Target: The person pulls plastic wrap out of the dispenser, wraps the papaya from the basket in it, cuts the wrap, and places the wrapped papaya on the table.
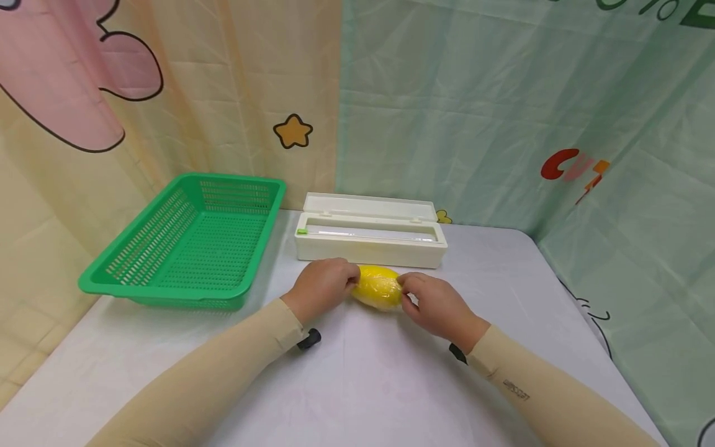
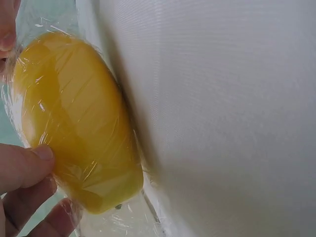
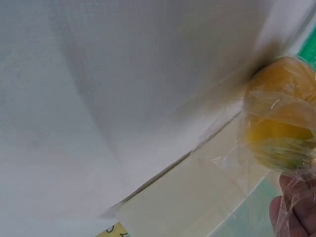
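A yellow fruit point(image 1: 377, 287), mango-like in shape, sits on the white table in the head view with clear cling film around it. My left hand point(image 1: 326, 284) is at its left end, pinching the film. In the left wrist view the left thumb point(image 2: 29, 165) presses against the wrapped fruit point(image 2: 81, 118). At the opposite end my right hand point(image 1: 437, 305) pinches film between thumb and fingers. Loose, crinkled cling film point(image 3: 217, 158) spreads out from the fruit in the right wrist view, partly over the right hand's fingers point(image 3: 296, 202).
Just behind the hands stands a white cling film dispenser box point(image 1: 371, 251), lid raised, with a roll inside and a small green piece at its left end. A green plastic basket point(image 1: 167, 292) stands at the left. Printed curtains point(image 1: 447, 124) hang behind the table.
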The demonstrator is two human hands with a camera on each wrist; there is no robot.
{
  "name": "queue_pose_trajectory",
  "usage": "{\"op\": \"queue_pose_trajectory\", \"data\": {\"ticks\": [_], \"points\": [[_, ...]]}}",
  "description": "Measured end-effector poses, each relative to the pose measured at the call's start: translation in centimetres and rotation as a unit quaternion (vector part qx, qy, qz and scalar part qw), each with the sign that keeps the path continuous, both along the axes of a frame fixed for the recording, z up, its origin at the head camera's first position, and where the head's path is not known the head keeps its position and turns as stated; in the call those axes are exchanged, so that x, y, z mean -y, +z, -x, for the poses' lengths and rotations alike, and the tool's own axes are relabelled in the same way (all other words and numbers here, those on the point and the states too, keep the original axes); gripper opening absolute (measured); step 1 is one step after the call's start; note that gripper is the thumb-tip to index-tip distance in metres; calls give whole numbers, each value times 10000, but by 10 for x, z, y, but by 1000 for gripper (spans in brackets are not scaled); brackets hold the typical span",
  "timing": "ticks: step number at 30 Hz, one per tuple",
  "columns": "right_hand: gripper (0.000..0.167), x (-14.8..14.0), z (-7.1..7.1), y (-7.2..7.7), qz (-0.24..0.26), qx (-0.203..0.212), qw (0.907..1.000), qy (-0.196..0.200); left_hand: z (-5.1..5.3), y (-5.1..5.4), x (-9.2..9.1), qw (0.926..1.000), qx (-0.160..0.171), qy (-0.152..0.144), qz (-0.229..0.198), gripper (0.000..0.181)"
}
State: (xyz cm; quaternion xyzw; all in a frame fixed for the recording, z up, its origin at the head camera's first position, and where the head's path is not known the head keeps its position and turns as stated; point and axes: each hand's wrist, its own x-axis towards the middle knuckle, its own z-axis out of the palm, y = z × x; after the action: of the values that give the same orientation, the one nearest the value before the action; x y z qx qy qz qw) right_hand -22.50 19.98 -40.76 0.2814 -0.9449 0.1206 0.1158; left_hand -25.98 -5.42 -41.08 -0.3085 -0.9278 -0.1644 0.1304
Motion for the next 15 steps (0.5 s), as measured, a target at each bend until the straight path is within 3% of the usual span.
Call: {"op": "queue_pose_trajectory", "data": {"ticks": [6, 15], "points": [[30, 4, 4, -1, 267, 461, 9974, -490, 0, 0, -2, 10000, -38, 48, 49, 12], [23, 3, 5, -5, 262, -15, 9990, -354, 1, -3, -2, 9999, -52, 0, -129, 9]]}}
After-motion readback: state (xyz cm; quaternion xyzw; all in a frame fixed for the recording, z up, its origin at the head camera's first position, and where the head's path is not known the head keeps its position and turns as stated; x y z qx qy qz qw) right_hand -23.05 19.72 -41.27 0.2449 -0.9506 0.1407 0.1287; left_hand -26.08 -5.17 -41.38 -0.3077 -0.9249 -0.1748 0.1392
